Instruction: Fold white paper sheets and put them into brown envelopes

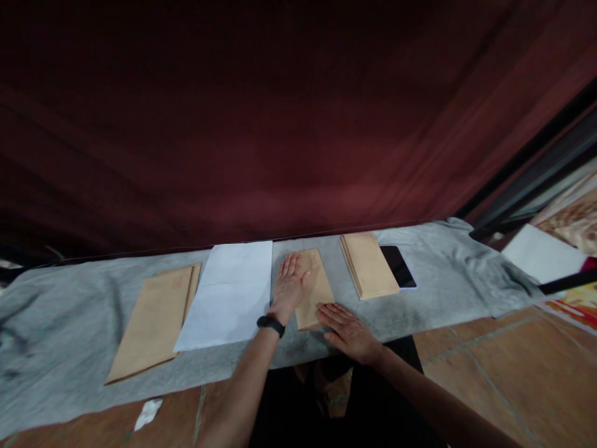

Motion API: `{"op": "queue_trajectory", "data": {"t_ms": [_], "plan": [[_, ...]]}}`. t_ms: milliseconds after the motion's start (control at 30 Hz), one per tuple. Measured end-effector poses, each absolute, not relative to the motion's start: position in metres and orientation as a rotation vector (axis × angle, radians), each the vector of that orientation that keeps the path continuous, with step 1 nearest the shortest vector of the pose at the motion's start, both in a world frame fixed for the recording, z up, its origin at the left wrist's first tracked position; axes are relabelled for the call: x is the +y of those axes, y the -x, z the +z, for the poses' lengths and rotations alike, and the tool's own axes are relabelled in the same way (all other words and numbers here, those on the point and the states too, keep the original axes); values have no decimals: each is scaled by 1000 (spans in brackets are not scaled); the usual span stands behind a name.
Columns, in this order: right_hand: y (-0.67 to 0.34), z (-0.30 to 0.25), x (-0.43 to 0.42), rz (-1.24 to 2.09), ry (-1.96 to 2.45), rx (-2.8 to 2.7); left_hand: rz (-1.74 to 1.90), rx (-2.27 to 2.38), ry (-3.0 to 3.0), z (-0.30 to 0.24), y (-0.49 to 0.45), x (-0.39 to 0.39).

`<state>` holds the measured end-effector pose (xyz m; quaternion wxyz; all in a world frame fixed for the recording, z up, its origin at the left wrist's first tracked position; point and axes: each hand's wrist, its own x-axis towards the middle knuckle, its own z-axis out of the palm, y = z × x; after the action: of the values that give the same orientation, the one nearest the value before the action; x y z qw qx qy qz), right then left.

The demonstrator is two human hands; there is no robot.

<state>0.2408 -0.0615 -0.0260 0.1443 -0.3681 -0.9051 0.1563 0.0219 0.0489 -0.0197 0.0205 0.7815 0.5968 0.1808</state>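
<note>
A brown paper envelope lies on the grey cloth in front of me, slightly tilted. Flat on its upper left part rests my left hand, fingers stretched out, a dark band on the wrist. My right hand touches the envelope's lower right edge with its fingers extended. Neither hand grips anything. Left of the envelope is a creased white sheet of paper. On the right sits a small stack of brown envelopes, partly covering a dark phone.
Larger brown envelopes lie at the left, partly under the white sheet. Grey cloth covers the long, narrow surface. A dark red curtain hangs behind it. On the tiled floor below, a white scrap lies at the left.
</note>
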Motion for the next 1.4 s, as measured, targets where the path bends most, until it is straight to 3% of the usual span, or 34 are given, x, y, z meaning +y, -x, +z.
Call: {"op": "queue_trajectory", "data": {"t_ms": [200, 1400], "plan": [[-238, -21, -62, 447, 1096, -2621, 361, 1834, -2436, -26, -20, 62], [-234, -28, -65, 348, 1052, -2515, 500, 1395, -2697, -32, -13, -67]]}}
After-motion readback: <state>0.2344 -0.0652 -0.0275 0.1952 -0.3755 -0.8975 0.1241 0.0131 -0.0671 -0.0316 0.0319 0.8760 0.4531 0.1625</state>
